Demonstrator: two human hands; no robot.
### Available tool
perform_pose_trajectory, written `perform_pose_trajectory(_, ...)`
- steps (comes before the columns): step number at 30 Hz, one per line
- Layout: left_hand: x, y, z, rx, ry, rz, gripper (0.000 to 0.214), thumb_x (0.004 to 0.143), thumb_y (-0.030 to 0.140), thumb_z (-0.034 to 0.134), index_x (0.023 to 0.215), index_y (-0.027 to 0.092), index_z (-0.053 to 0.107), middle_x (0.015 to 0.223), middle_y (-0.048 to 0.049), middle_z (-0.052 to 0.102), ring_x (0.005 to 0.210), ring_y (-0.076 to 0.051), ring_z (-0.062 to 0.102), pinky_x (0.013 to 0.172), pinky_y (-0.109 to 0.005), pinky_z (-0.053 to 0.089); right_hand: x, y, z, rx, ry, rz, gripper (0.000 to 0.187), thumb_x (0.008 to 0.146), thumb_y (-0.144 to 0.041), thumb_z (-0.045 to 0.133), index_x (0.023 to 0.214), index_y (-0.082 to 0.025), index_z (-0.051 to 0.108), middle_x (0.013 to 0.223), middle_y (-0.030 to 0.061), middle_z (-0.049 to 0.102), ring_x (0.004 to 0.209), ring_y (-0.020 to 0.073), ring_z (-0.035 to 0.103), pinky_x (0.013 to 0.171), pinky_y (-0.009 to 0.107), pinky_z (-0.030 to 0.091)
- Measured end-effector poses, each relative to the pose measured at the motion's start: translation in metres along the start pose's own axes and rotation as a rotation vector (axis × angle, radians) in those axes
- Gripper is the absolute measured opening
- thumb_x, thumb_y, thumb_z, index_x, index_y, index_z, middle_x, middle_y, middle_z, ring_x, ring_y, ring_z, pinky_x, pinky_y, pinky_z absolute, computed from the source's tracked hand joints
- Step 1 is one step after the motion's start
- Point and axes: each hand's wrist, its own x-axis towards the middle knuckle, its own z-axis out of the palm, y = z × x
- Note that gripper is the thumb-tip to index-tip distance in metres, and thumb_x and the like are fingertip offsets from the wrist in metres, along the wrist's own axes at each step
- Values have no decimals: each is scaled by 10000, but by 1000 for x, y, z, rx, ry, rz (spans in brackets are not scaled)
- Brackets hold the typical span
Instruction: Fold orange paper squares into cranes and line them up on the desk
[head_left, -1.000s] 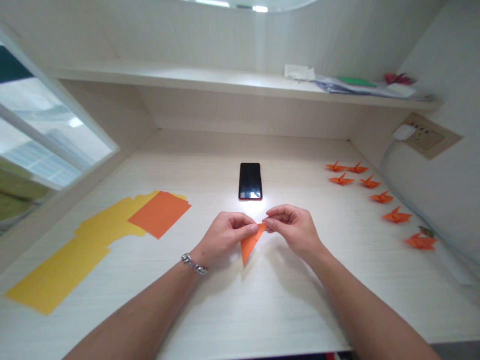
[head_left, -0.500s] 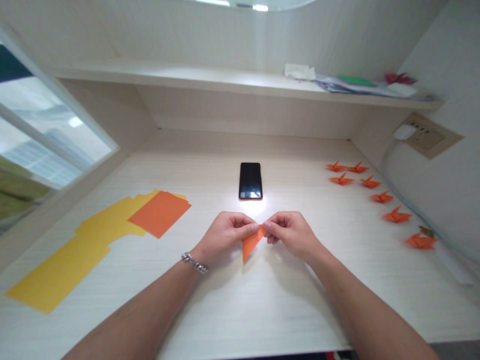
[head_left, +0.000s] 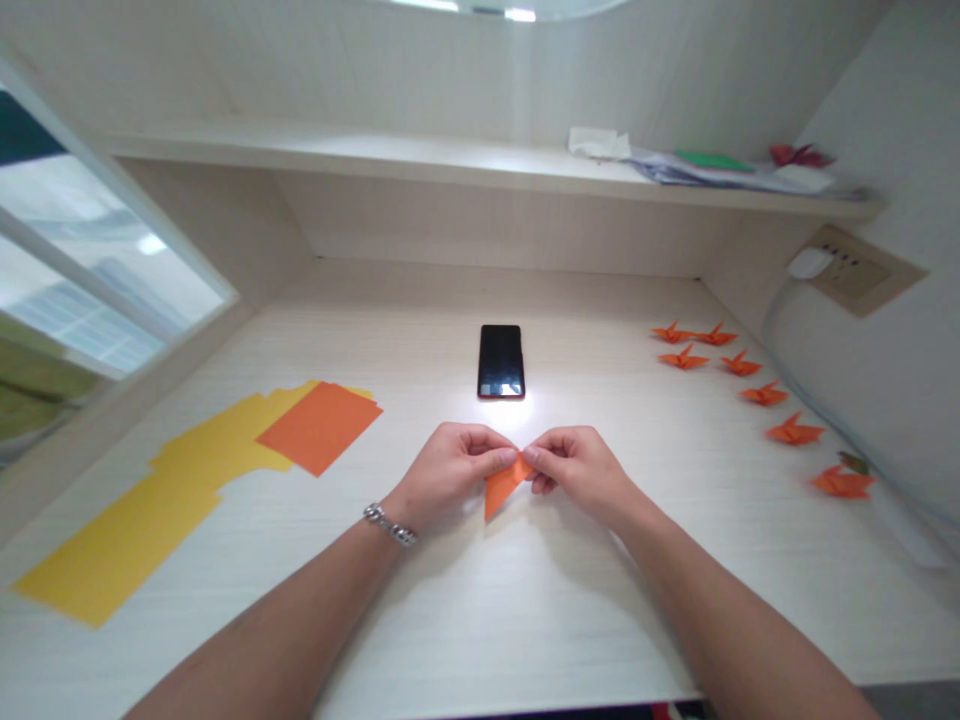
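Just below the middle of the frame, the left hand (head_left: pixel 450 475) and right hand (head_left: pixel 585 470) both pinch a folded orange paper (head_left: pixel 500 488), thumbtips nearly meeting at its top. A black phone (head_left: pixel 502 362) lies just above them, at frame centre. Yellow sheets (head_left: pixel 120 548), partly under orange sheets (head_left: pixel 320 428), spread across the left. Folded orange birds (head_left: pixel 795 431) line the right, near a white plug (head_left: pixel 810 263); papers (head_left: pixel 694 172) lie on the upper-right shelf (head_left: pixel 375 148).

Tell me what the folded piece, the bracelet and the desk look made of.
Folded piece: most likely paper, matte orange; thin, with straight edges and a sharp point.
Bracelet: probably polished metal; shiny silvery links.
Desk: wood or laminate, unclear which; pale streaky grain, soft sheen.
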Motion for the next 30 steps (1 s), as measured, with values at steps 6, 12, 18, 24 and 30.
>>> perform_pose_trajectory(6,-1,0,1,-77,-12,17,159,785,261,653,785,115,715,733,-55,708,664,-136,606,634,-236,458,-1,-3,1,-12,-10,-14,184,783,-300,621,707,-134,645,568,23,652,501,118,606,500,221,465)
perform_pose_trajectory(12,1,-6,1,-277,39,3,384,836,332,603,1175,151,606,779,-42,693,653,-134,616,596,-239,471,1,-2,-1,17,31,-24,190,776,-315,629,713,-136,638,594,29,654,486,113,593,487,222,456)
perform_pose_trajectory(18,5,-4,2,-309,128,-8,315,847,412,578,968,127,640,815,-80,692,715,-163,638,678,-287,506,2,-1,-4,38,102,-34,225,767,-357,643,738,-133,651,556,19,637,478,118,587,490,227,452)
perform_pose_trajectory(24,0,1,4,-18,141,61,197,825,308,594,752,130,639,684,-22,631,617,-120,548,570,-225,433,1,-1,-2,23,70,-56,209,783,-334,614,723,-134,636,561,17,630,509,124,582,530,240,454)
perform_pose_trajectory(30,-5,1,6,253,70,122,198,838,284,546,742,142,645,673,-19,629,617,-128,538,567,-236,409,-2,-4,2,-247,33,-170,139,773,-228,573,739,-139,675,679,18,646,614,118,548,563,225,402)
